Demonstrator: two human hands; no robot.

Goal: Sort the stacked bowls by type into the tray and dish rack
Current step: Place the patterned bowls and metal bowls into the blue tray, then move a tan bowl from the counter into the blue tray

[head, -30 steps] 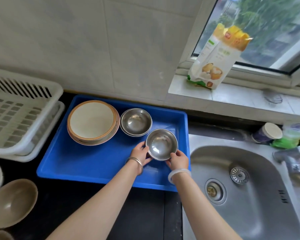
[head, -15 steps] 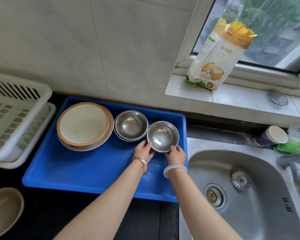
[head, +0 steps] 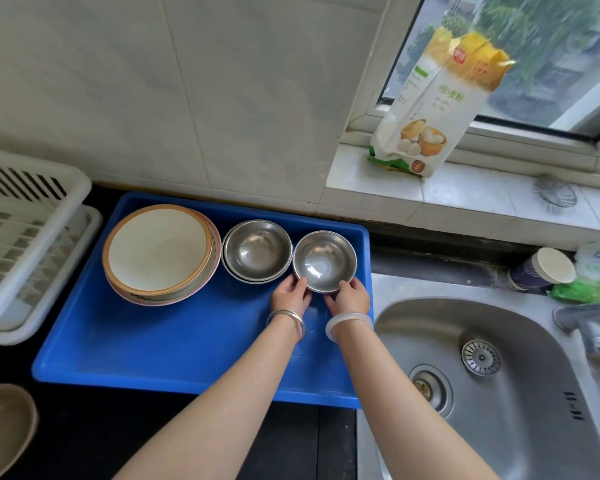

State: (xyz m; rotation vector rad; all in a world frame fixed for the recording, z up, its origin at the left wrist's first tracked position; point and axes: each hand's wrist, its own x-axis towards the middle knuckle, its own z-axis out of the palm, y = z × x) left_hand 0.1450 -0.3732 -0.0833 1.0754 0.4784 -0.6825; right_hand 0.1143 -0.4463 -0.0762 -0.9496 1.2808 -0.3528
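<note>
Nearest me, at the bottom left, a brown bowl (head: pixel 4 427) is sitting on the dark counter, outside any container and, I judge, waiting to be sorted. Beyond it I am watching both hands working together. The left hand (head: pixel 290 294) and the right hand (head: pixel 349 296) are curling their fingers round the near rim of the small steel bowl (head: pixel 324 261), one from each side.

Over the last second that bowl has been travelling from the tray's middle right to its far right corner. It is now lying just beside the steel bowl stack (head: pixel 257 251). I cannot tell whether its base is down yet. I am reading this as the placing step nearly finishing, with release coming next.

The blue tray (head: pixel 187 341) is holding three groups along its far wall: the held bowl, the nested steel stack, and a stack of wide pale bowls (head: pixel 158 252) at the left. The white dish rack (head: pixel 25 244) is standing left of the tray, only partly in view.
</note>
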